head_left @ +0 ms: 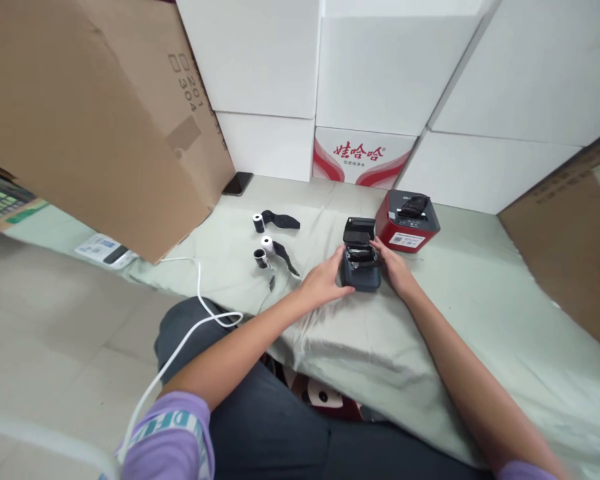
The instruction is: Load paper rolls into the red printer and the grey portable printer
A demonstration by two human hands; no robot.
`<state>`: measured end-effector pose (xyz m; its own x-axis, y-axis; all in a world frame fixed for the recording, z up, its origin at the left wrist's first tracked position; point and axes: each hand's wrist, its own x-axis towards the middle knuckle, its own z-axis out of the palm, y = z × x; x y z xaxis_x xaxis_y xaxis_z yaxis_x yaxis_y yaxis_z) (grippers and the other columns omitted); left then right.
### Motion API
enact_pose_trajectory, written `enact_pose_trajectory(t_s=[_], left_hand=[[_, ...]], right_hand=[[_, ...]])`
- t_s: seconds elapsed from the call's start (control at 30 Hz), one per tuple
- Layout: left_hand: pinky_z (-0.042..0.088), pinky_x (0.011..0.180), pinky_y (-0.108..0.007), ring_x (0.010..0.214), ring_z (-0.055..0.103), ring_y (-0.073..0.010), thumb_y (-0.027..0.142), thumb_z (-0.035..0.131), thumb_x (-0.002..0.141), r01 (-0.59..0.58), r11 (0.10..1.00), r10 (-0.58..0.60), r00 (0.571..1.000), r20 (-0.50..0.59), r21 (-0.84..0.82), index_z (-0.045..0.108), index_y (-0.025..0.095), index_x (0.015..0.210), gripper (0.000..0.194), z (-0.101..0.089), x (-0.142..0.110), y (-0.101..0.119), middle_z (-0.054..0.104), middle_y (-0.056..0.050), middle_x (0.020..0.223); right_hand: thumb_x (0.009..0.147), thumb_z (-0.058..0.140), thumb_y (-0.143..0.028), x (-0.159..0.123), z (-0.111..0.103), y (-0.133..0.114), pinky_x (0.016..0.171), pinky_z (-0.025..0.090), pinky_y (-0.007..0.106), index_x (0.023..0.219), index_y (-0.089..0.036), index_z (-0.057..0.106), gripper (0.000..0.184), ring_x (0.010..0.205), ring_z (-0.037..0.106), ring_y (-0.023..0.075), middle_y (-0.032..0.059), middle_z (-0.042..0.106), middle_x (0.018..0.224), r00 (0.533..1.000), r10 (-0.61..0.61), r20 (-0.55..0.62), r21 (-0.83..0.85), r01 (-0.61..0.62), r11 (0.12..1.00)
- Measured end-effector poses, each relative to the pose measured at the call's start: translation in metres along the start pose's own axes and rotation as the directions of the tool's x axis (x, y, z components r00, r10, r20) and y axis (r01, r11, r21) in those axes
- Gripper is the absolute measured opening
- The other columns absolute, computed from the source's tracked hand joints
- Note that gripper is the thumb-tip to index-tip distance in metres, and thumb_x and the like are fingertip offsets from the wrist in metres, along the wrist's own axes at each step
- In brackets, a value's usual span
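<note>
A small dark portable printer stands on the cloth-covered table with its lid raised. Dark, shiny material shows in its roll bay. My left hand grips the printer's left side, thumb along the front edge. On the other side, my right hand is closed at the upper right edge, its fingertips by the bay; whether they also pinch the material is too small to tell. Left of the printer lie a paper roll with a black strip unwound, a white-ended roll and a dark-cored roll.
Behind my right hand stands a red and black printer. White cartons line the back. Large cardboard boxes flank the table at left and right. A phone lies at the back left. A white cable crosses my leg.
</note>
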<state>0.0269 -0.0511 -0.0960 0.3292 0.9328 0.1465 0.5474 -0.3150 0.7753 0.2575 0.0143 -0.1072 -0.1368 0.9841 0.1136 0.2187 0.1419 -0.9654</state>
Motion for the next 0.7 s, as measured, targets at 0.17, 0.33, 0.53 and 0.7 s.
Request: enact_pose_trajectory(t_s=[0.17,0.33,0.53,0.7], left_hand=[[0.046,0.116,-0.049,0.141,0.054,-0.0374,0.04,0.08,0.076,0.033,0.999,-0.033,0.999,0.001,-0.005,0.013,0.015,0.165,0.114,0.001,-0.001,0.0,0.051,-0.02,0.156],[0.052,0.109,-0.05,0.132,0.062,-0.0353,0.033,0.074,0.078,0.015,1.0,-0.015,1.0,0.0,0.008,0.018,0.023,0.164,0.103,0.007,-0.005,-0.006,0.059,-0.014,0.15],[0.053,0.107,-0.05,0.132,0.061,-0.0358,0.031,0.067,0.08,-0.002,0.998,0.003,1.0,-0.019,0.064,0.018,0.023,0.164,0.098,0.011,-0.006,-0.012,0.053,-0.014,0.155],[0.051,0.108,-0.051,0.132,0.061,-0.0376,0.03,0.064,0.081,-0.018,0.99,0.022,0.999,-0.029,0.142,0.016,0.017,0.164,0.096,0.012,-0.007,-0.011,0.05,-0.018,0.157]], right_hand=[[0.086,0.064,-0.059,0.01,-0.007,-0.007,0.119,0.038,0.052,0.105,-0.023,0.082,0.045,0.139,0.056,0.0339,0.0099,0.067,0.142,0.995,-0.096,-0.028,-0.176,0.09,0.98],[0.074,0.075,-0.035,0.038,-0.01,-0.035,0.097,0.053,0.044,0.071,-0.021,0.08,0.015,0.108,0.073,0.0346,0.0113,0.08,0.108,0.991,-0.012,0.135,-0.592,0.09,0.801],[0.064,0.084,-0.028,0.058,-0.003,-0.049,0.07,0.054,0.032,0.088,-0.021,0.083,0.025,0.075,0.074,0.027,0.0057,0.079,0.073,0.974,0.164,0.157,-0.759,0.013,0.651],[0.064,0.086,-0.036,0.057,-0.006,-0.05,0.067,0.055,0.032,0.087,-0.022,0.082,0.027,0.071,0.072,0.0241,0.004,0.08,0.078,0.944,0.216,0.251,-0.668,0.008,0.744]])
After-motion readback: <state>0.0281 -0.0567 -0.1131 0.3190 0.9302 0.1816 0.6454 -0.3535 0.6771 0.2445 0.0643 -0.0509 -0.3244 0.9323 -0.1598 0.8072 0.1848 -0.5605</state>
